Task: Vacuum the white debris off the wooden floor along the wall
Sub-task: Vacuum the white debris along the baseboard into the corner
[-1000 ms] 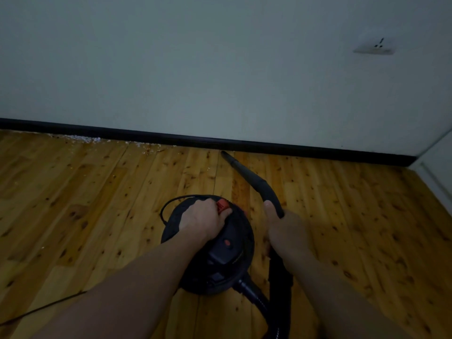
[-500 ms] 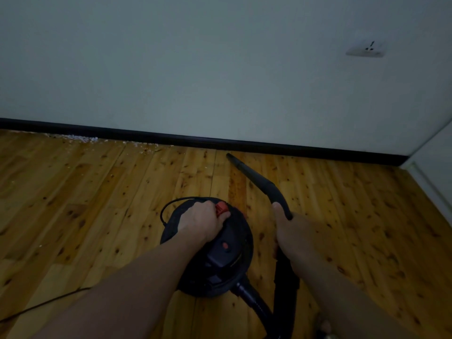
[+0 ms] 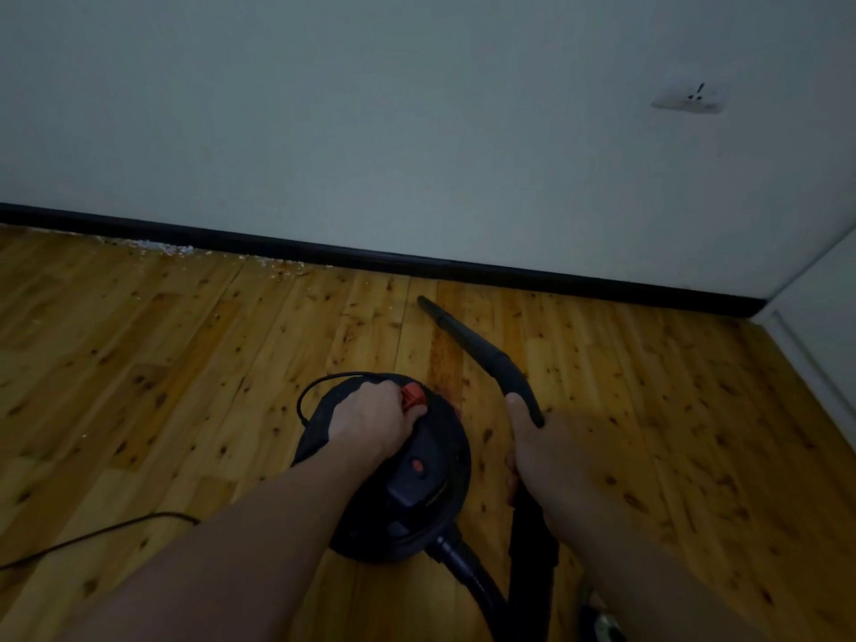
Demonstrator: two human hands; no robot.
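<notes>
A round black vacuum canister (image 3: 417, 498) with a red part on top stands on the wooden floor (image 3: 162, 373). My left hand (image 3: 370, 421) grips the handle on top of the canister. My right hand (image 3: 542, 461) holds the black vacuum wand (image 3: 481, 349), whose narrow nozzle tip points toward the wall, a little short of the black baseboard (image 3: 509, 275). White debris (image 3: 171, 248) lies scattered along the baseboard to the left of the nozzle. The black hose (image 3: 468, 576) leaves the canister's near side.
A black power cord (image 3: 92, 535) trails over the floor at the left. A white wall socket (image 3: 690, 100) sits high on the right of the wall. A second wall meets it in a corner (image 3: 764, 308) at the right.
The nozzle tip has drawn back from the baseboard and shifted slightly right with my right hand. My left hand has stayed on the canister handle.
</notes>
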